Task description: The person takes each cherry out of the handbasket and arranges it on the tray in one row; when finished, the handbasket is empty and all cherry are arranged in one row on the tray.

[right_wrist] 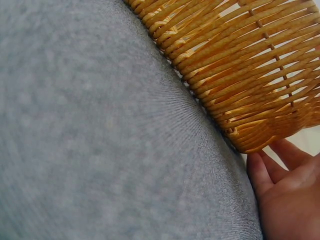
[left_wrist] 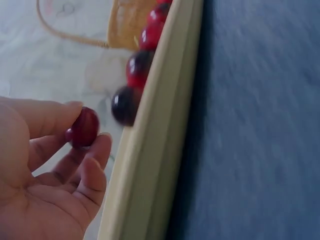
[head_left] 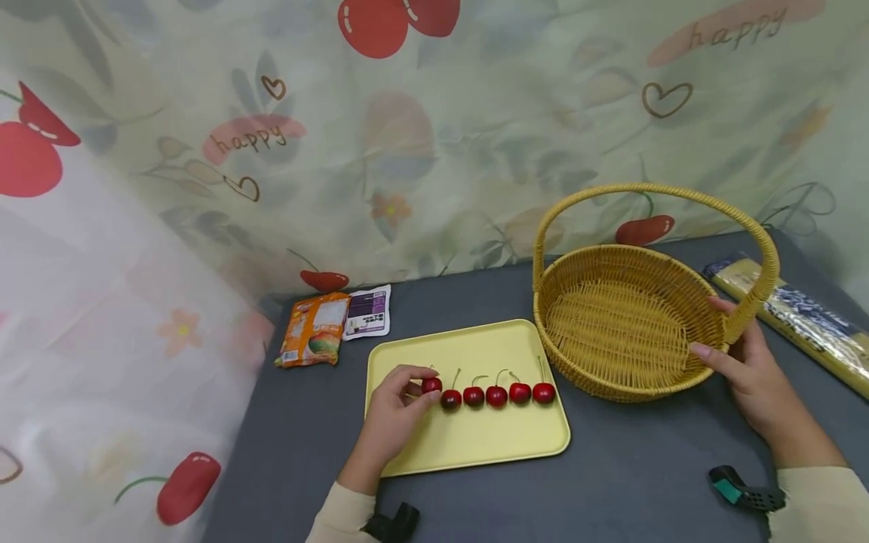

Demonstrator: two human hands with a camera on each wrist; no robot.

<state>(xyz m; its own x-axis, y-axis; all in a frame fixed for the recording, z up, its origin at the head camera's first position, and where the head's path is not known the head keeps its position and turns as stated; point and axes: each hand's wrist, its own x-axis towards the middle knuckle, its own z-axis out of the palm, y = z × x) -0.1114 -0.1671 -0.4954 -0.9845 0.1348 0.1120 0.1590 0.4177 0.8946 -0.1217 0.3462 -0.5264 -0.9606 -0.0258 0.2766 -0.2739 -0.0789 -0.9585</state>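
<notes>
My left hand point(head_left: 390, 411) pinches a dark red cherry point(left_wrist: 86, 127) between thumb and fingers, over the left part of a pale yellow tray point(head_left: 468, 445). To the right of that cherry, several more cherries point(head_left: 496, 397) with stems form a row on the tray. A woven yellow-brown basket point(head_left: 618, 324) with a tall arched handle point(head_left: 652, 190) stands to the tray's right, its inside bare. At its right side, my right hand point(head_left: 753, 369) grips the rim near the foot of the handle; part of its fingers is hidden behind the wickerwork in the head view.
An orange packet point(head_left: 314, 330) and a small white-and-purple packet point(head_left: 367, 313) lie at the back left of the dark grey table point(head_left: 305, 437). On the far right is a long shiny package point(head_left: 801, 309). A patterned curtain point(head_left: 434, 151) hangs behind the table.
</notes>
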